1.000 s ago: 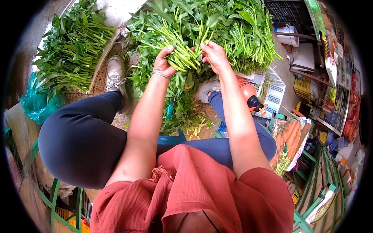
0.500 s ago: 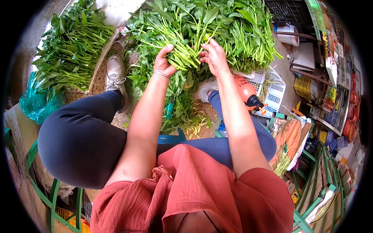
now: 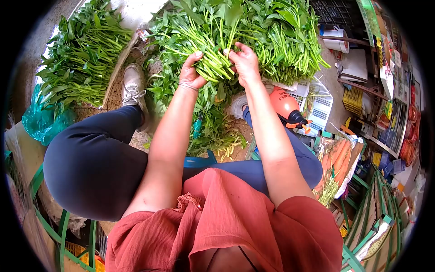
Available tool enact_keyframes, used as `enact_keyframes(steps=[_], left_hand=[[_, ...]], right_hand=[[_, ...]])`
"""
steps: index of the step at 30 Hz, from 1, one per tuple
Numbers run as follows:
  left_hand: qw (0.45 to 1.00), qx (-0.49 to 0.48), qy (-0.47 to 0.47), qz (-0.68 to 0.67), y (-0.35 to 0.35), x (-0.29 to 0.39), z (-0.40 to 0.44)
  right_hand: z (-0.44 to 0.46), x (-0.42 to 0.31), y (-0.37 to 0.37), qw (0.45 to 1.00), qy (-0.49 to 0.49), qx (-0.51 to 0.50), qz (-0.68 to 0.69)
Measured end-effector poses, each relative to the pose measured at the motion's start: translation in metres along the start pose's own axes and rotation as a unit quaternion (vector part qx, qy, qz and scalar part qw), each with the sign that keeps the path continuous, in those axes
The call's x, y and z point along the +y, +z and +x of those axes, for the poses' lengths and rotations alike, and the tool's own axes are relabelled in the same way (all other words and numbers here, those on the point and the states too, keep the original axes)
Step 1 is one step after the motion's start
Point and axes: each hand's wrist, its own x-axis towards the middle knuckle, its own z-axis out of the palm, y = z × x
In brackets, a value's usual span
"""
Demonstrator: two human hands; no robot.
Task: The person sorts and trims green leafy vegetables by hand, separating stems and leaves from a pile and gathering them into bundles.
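Note:
My left hand (image 3: 192,72) is wrapped round a bunch of green leafy stems (image 3: 214,62), its thumb on top and the cut ends towards me. Just right of it, my right hand (image 3: 244,62) pinches a few stems against the bunch's right side, thumb and forefinger close together. Leaves of the bunch point away from me over a big pile of the same greens (image 3: 285,41). Loose greens (image 3: 208,129) lie below my hands, between my shoes.
More stacked greens (image 3: 86,59) lie at the left, above a teal plastic bag (image 3: 43,120). An orange spray bottle (image 3: 285,106) stands beside my right forearm, near a white basket (image 3: 321,109). Carrots (image 3: 337,156) lie farther right.
My right hand has moved left, up against the bunch, bringing the stems at its fingertips with it. My left hand has stayed in place round the bunch.

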Motion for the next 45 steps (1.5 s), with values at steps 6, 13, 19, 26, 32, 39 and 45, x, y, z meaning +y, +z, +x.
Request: enact_keyframes(steps=[6,13,19,26,32,39,45], left_hand=[[1.000,0.009,0.026,-0.009,0.008,0.000,-0.003],[1.000,0.002,0.016,-0.011,0.010,-0.001,-0.002],[1.000,-0.003,0.012,-0.014,0.010,0.001,-0.003],[1.000,0.008,0.014,0.023,0.014,-0.001,-0.007],[0.999,-0.043,0.001,0.012,0.021,-0.001,-0.007],[0.982,-0.077,0.100,-0.139,0.019,0.005,-0.006],[0.977,-0.104,0.113,-0.148,0.013,0.008,-0.006]], right_hand=[[0.009,0.002,-0.011,0.985,0.090,-0.063,0.137],[0.007,0.008,-0.013,0.978,0.102,-0.005,0.181],[-0.001,-0.004,-0.010,0.965,0.130,-0.022,0.227],[-0.001,0.004,0.004,0.999,-0.010,-0.013,0.035],[-0.003,-0.003,0.005,0.999,0.023,-0.004,-0.046],[0.000,0.033,-0.052,0.930,-0.072,0.171,-0.318],[-0.017,0.015,-0.050,0.979,0.157,-0.003,-0.128]])
